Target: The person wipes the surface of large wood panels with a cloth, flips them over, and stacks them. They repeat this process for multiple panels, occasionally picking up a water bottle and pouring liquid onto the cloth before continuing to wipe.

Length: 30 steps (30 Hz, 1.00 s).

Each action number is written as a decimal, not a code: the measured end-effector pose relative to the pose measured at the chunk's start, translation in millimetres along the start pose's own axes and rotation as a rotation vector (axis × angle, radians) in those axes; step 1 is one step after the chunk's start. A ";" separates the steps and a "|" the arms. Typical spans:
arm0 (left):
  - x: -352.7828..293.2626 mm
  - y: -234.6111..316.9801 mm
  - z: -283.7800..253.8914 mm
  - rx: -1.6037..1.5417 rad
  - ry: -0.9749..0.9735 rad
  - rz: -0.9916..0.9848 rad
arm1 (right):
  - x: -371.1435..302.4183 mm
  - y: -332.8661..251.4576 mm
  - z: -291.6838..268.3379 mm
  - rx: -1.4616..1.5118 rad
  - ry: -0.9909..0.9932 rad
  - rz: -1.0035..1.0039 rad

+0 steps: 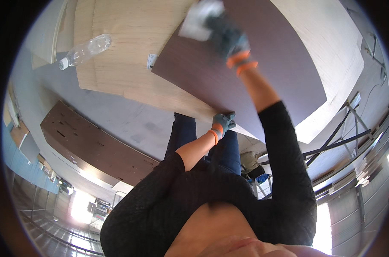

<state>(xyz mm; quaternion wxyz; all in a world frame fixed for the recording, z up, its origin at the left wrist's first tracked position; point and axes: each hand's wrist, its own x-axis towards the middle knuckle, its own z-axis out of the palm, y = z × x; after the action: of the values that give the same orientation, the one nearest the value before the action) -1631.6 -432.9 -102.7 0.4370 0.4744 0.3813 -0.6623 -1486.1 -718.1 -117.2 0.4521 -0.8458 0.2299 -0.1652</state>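
Observation:
A dark brown panel (263, 64) lies at an angle over pale wood-coloured boards (121, 60). At its near edge my left hand (223, 123), in a grey glove with an orange cuff, is closed on the panel's rim. My right hand (229, 39), gloved alike, is stretched out over the far part of the panel and smeared by motion. It holds a white cloth (201, 20), also blurred, against or just above the brown surface; I cannot tell which.
A clear plastic bottle (86, 51) with a white cap lies on the boards at the left. Beside the panel's left corner is a small white label (151, 61). Another brown board (96, 143) with small holes lies lower left. Metal frames (340, 137) stand at the right.

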 end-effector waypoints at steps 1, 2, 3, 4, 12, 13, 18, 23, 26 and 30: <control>-1.6 3.6 1.8 -0.017 0.005 -0.013 | 20.4 34.5 -13.0 0.133 0.196 0.118; -4.4 7.8 6.4 0.003 0.014 -0.004 | 40.5 67.1 -28.0 0.264 0.398 0.202; -4.8 7.6 9.6 -0.014 0.050 0.018 | 56.8 63.6 -38.9 -0.235 0.486 0.107; -1.9 3.3 9.3 -0.011 0.074 0.031 | 60.6 64.5 -47.7 -0.755 0.566 0.012; 37.7 -30.0 -48.8 0.210 -0.004 0.167 | -132.7 -84.0 91.2 -0.262 -0.158 -0.371; 39.4 -29.7 -52.3 0.000 -0.002 0.085 | -156.9 -77.5 70.7 -0.230 -0.178 -0.249; -8.0 19.8 4.3 0.075 0.045 -0.023 | -334.8 23.9 -77.1 -0.680 0.075 0.447; -24.6 42.6 -6.2 0.018 -0.308 -0.219 | -344.6 42.4 -106.2 -0.796 0.644 0.819; -22.7 54.3 -24.4 -0.206 -0.685 -0.347 | -247.5 -3.6 -11.3 -0.495 0.460 0.494; 13.0 47.4 -48.7 -1.388 -0.320 -1.020 | -162.8 -70.6 75.4 -0.250 0.093 -0.143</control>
<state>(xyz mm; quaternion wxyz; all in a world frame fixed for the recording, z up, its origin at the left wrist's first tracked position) -1574.8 -406.5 -132.1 0.3259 -0.2258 0.7980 -0.4539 -1569.1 -544.2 -110.0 0.3190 -0.9013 0.2086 -0.2059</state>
